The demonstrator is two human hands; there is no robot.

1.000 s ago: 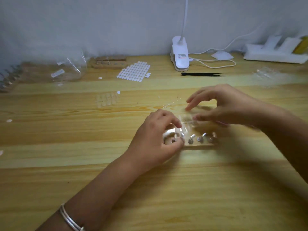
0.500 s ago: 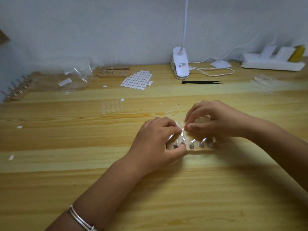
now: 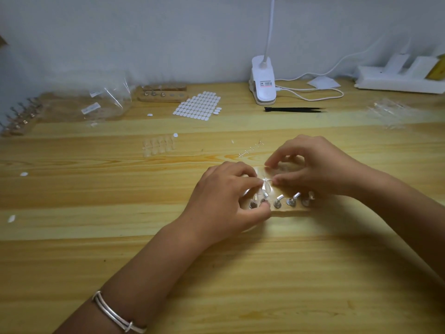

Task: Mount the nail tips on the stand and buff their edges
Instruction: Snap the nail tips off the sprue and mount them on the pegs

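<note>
1. The nail tip (image 3: 265,189) sits over a peg at the left end of the stand (image 3: 292,210), mid-worktop (image 3: 216,273), right of centre
2. The left hand (image 3: 226,201) pinches the tip in its fingers; the right hand (image 3: 317,169) seems to pinch the tip's far end between thumb and forefinger
3. Mounting looks early: the pegs to the right stand bare, and buffing is not begun
4. Loose tips (image 3: 159,147), a sticker sheet (image 3: 197,106) and tweezers (image 3: 293,109) lie well apart toward the far edge; there is open wood toward the near edge
</note>
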